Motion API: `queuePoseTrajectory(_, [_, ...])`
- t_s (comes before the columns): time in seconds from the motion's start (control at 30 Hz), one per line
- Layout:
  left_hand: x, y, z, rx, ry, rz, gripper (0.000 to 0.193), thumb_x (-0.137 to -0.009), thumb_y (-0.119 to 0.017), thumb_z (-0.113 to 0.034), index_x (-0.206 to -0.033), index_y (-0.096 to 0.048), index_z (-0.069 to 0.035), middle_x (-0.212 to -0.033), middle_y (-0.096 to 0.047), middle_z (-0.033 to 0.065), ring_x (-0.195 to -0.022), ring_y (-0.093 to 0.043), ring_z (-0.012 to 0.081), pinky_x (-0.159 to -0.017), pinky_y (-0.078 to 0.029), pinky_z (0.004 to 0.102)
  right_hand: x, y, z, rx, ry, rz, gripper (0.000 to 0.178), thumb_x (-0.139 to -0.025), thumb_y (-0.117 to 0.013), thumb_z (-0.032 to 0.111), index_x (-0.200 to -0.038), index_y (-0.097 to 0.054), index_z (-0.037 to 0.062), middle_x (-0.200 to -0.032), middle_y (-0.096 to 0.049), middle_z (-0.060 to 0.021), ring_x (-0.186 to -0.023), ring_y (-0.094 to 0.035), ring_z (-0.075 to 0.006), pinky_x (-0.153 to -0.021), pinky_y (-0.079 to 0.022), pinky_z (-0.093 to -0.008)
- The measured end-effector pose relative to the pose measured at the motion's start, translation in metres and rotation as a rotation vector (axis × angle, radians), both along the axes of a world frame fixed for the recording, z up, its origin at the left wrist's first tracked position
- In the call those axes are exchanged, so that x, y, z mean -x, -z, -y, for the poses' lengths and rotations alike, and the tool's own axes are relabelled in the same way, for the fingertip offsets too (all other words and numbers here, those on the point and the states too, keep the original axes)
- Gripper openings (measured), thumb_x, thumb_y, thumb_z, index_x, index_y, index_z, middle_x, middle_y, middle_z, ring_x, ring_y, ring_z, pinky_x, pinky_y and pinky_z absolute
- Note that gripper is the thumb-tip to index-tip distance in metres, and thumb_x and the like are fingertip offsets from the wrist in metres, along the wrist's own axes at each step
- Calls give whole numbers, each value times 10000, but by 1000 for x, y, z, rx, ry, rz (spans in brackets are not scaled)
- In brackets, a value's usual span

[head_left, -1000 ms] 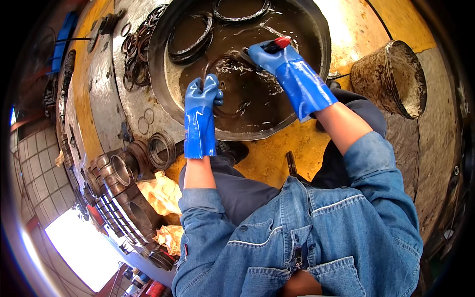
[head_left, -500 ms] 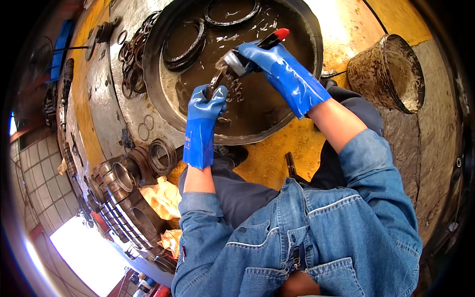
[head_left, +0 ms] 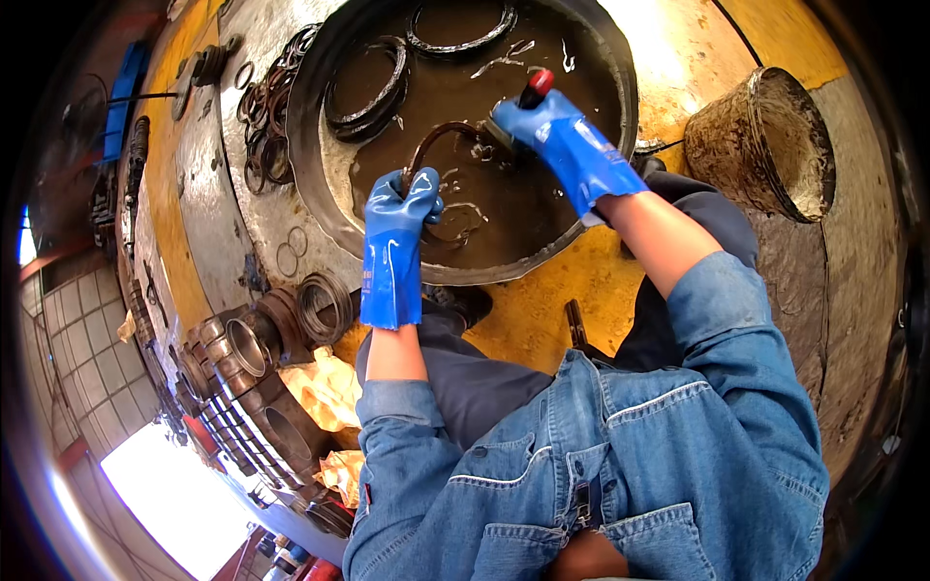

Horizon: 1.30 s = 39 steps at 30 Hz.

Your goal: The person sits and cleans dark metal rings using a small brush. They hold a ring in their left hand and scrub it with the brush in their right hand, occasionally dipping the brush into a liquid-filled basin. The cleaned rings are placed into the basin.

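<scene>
My left hand (head_left: 400, 215), in a blue rubber glove, is closed on a dark ring (head_left: 423, 145) at its near left side. Part of the ring arcs above murky brown liquid, and its lower part dips in. My right hand (head_left: 542, 124), also gloved in blue, grips a flat brush (head_left: 530, 97) with a black handle and red end. The brush head lies against the ring's far right side, partly hidden by the hand. Both hands are over a wide dark basin (head_left: 308, 165). Stacked dark rings (head_left: 389, 95) and another ring (head_left: 460, 46) sit farther back in it.
A grimy bucket (head_left: 722, 145) lies tilted to the right of the basin. Several dark rings (head_left: 254, 136) are heaped to its left, with thin rings (head_left: 288, 259) nearer. Metal cylinders (head_left: 247, 349) and crumpled orange-brown paper (head_left: 325, 387) lie at my left. My knees flank the basin's near side.
My right hand and the brush have moved right and slightly down, from near my left hand to the ring's far right side. More of the ring shows now. My left hand stays nearly in place.
</scene>
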<state>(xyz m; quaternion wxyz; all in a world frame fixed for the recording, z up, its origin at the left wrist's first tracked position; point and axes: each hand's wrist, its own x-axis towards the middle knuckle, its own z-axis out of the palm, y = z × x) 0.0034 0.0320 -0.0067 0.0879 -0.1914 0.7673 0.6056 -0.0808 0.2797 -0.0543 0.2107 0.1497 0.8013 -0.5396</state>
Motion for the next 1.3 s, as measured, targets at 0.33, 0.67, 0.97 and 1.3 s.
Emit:
queuePoseTrajectory(0.33, [-5, 34, 20, 574, 357, -335, 271, -827, -837, -176, -1040, -748, -34, -894, -785, 112, -792, -741, 201, -742, -588, 373, -9, -97, 22, 109, -334, 18, 395, -922, -752, 464, -1013, -813, 85, -946, -771, -85, -848, -689, -178, -788, -532, -331])
queuePoseTrajectory(0.67, [-8, -19, -1, 72, -53, -128, 226, -911, -845, -122, -1048, -717, 5, -772, -692, 42, -648, -654, 146, -604, -514, 285, 0, 0, -30, 50, -176, -497, 262, -961, -652, 106, -1199, -758, 84, -1033, -770, -169, -908, -737, -303, -828, -569, -375])
queuePoseTrajectory(0.97, [11, -1, 44, -348, -326, -176, 99, -944, -792, -97, -967, -724, -29, -661, -624, 44, -533, -557, 145, -488, -440, 303, -18, 3, -30, 213, -177, -230, 313, -963, -685, 276, -1151, -744, 33, -960, -741, -156, -858, -701, -266, -793, -527, -396])
queuePoseTrajectory(1.3, [17, 12, 38, -594, -333, -216, 117, -993, -761, -128, -992, -711, -22, -694, -639, 35, -542, -554, 154, -533, -438, 292, -11, 10, -6, 390, -357, 12, 663, -910, -782, 655, -1158, -798, 40, -1024, -791, -80, -943, -710, -205, -920, -549, -351])
